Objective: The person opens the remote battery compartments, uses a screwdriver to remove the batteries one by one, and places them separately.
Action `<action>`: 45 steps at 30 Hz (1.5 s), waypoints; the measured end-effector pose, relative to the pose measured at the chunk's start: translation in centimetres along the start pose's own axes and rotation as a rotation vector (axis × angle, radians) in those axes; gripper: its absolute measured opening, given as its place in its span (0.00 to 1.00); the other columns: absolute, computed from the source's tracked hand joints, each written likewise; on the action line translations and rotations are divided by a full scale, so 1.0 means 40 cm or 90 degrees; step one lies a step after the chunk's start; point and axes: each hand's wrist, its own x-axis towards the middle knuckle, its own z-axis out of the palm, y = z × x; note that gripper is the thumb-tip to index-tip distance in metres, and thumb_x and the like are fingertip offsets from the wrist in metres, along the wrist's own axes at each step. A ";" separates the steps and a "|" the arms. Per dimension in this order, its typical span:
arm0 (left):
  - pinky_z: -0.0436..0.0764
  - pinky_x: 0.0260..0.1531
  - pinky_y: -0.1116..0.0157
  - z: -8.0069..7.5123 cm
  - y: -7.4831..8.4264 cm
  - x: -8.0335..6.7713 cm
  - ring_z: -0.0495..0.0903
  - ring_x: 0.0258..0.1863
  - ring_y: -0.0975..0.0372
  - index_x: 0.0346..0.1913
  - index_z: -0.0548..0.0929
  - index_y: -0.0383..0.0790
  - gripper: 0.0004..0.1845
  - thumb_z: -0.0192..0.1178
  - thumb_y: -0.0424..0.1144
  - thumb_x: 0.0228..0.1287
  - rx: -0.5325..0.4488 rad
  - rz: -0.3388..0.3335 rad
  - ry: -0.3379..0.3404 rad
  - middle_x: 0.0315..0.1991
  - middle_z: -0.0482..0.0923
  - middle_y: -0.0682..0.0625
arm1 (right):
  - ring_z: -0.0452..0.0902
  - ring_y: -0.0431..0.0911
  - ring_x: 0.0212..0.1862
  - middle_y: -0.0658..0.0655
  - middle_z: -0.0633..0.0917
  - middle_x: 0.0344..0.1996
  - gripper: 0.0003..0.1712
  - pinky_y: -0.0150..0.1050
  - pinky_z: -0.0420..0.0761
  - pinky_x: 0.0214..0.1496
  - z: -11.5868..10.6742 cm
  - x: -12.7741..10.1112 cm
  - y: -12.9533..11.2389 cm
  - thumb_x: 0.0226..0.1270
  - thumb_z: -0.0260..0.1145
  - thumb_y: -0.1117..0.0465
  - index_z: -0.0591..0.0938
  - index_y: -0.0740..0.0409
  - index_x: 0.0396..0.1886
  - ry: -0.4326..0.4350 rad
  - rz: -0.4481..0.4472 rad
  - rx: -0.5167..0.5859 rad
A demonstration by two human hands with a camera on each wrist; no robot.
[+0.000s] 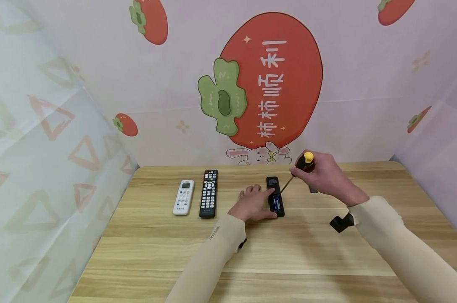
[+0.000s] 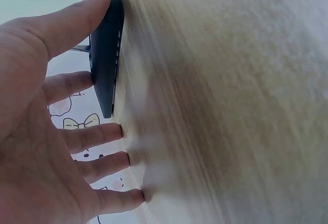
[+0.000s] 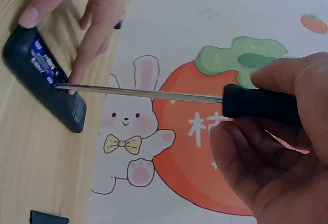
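A black remote control lies back up on the table, its battery compartment uncovered. Blue batteries sit inside the compartment. My left hand steadies the remote with straight fingers: the thumb presses its near end and the index finger touches it farther along. The other left fingertips rest on the table beside it. My right hand grips a screwdriver by its black and yellow handle. The slanted metal shaft reaches down to the remote, its tip at the compartment's edge beside a battery end.
To the left lie a white remote control and a larger black remote control, buttons up. A small dark piece lies right of the opened remote, partly hidden by my right hand in the head view. A printed backdrop stands behind the wooden table.
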 end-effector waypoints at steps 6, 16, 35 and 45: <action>0.57 0.71 0.38 0.001 0.000 0.000 0.60 0.73 0.44 0.78 0.64 0.60 0.43 0.67 0.62 0.62 0.003 0.006 0.000 0.74 0.63 0.41 | 0.77 0.42 0.24 0.48 0.82 0.23 0.09 0.38 0.79 0.30 0.019 0.006 0.001 0.67 0.73 0.57 0.82 0.53 0.29 0.067 -0.013 -0.039; 0.57 0.71 0.39 -0.003 0.000 0.000 0.60 0.73 0.45 0.78 0.64 0.60 0.43 0.67 0.63 0.62 0.014 0.006 0.003 0.73 0.64 0.42 | 0.78 0.42 0.20 0.48 0.81 0.18 0.11 0.39 0.77 0.25 0.015 0.019 0.000 0.66 0.70 0.61 0.81 0.53 0.24 0.063 0.019 -0.029; 0.56 0.72 0.39 0.005 -0.006 0.004 0.58 0.74 0.45 0.79 0.63 0.62 0.43 0.66 0.63 0.63 0.013 0.001 -0.002 0.74 0.62 0.43 | 0.83 0.41 0.22 0.51 0.85 0.22 0.08 0.36 0.82 0.25 -0.005 0.029 0.025 0.66 0.72 0.64 0.83 0.56 0.26 0.007 0.001 0.030; 0.57 0.71 0.40 0.003 -0.002 -0.001 0.58 0.74 0.46 0.79 0.62 0.62 0.43 0.65 0.64 0.63 0.021 0.001 -0.004 0.74 0.62 0.43 | 0.85 0.44 0.23 0.57 0.85 0.24 0.08 0.38 0.85 0.27 -0.019 0.043 0.058 0.66 0.72 0.64 0.82 0.61 0.29 0.002 0.061 0.072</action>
